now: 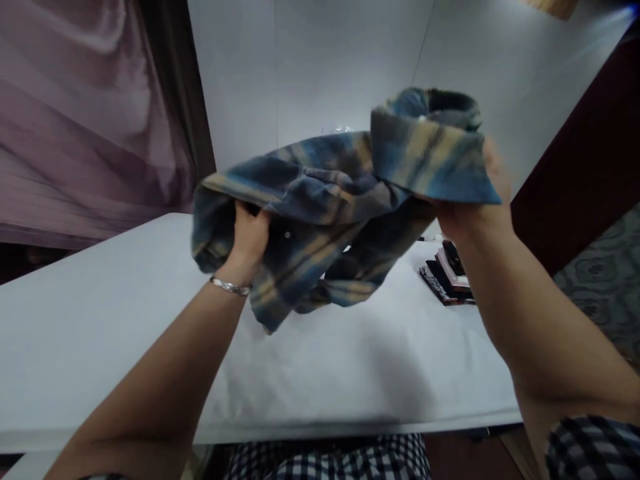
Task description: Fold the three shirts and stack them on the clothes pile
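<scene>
While fingers of the left hand [250,239] pinch the plaid shirt [325,190], those of the right hand [480,207], partly hidden, grip its collar [430,153]; the shirt hangs between both sets of fingers, above the desk [310,373].

An indoor room, exact kind unclear: pink curtain [90,100], pale wall [320,67], white-covered table [330,373].

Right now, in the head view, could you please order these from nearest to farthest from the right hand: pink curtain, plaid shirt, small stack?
1. Plaid shirt: held in the right hand.
2. Small stack: on the right part of the white table.
3. Pink curtain: at the far left of the view.
</scene>
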A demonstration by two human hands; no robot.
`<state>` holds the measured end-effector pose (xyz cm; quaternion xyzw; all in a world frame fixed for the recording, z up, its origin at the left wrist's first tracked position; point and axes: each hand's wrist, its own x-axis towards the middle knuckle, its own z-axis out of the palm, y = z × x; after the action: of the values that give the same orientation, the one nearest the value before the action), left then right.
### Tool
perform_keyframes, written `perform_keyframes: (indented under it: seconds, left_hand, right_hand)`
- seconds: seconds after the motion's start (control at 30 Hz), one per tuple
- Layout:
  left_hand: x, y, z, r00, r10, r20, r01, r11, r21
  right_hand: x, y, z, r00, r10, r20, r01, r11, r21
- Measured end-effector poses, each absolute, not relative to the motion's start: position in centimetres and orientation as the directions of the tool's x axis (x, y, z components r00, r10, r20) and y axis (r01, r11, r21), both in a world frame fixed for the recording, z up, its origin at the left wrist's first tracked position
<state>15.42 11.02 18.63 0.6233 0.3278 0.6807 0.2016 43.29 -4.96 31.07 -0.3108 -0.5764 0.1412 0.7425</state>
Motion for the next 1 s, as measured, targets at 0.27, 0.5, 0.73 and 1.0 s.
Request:
perform_keyframes:
  seconds: [0.27,0.5,0.73,1.0]
  left_hand:
    - [18.1,11.7,26.3,-0.129,0.574,0.808,0.200,-0.783,0.588]
    - [26.7,17.2,22.7,0.216,0.865,0.453,0.613,-0.481,0.627]
    - [24.6,13.5,9.3,0.544,0.824,0.157,0.609,-0.517,0.602]
    - [17.5,2.4,0.0,0.684,0.695,0.223,0.495,-0.667,0.557]
  right_hand:
    - [42.6,-12.5,24.3,0.531,0.682,0.503,0.026,0.580,-0.814]
    - [49.0,-8.4,18.2,0.693,0.667,0.275,-0.082,0.451,-0.889]
    - [52.9,-11.6,5.1,0.658,0.752,-0.044,-0.120,0.046,-0.992]
    - [49.7,-19.1,-3.1,0.665,0.732,0.146,0.304,-0.087,-0.949]
